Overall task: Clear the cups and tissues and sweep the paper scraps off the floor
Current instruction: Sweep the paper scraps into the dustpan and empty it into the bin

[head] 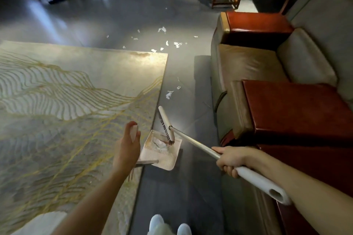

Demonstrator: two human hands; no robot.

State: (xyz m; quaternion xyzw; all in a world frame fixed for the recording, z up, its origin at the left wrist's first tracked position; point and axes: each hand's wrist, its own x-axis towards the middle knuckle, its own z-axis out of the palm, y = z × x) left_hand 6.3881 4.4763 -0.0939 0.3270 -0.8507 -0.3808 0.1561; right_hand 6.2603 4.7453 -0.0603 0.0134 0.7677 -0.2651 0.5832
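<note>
Glossy floor (118, 21), seemingly plastic dustpan (166, 160), metal broom handle (193, 140).

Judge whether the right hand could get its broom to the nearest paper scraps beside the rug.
Probably yes: the right hand holds the broom, and only bare floor separates its head from those scraps; the left hand holds the dustpan behind.

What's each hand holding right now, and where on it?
Right hand grips the broom pole where metal meets white grip; left hand holds the dustpan by its handle's top end.
</note>
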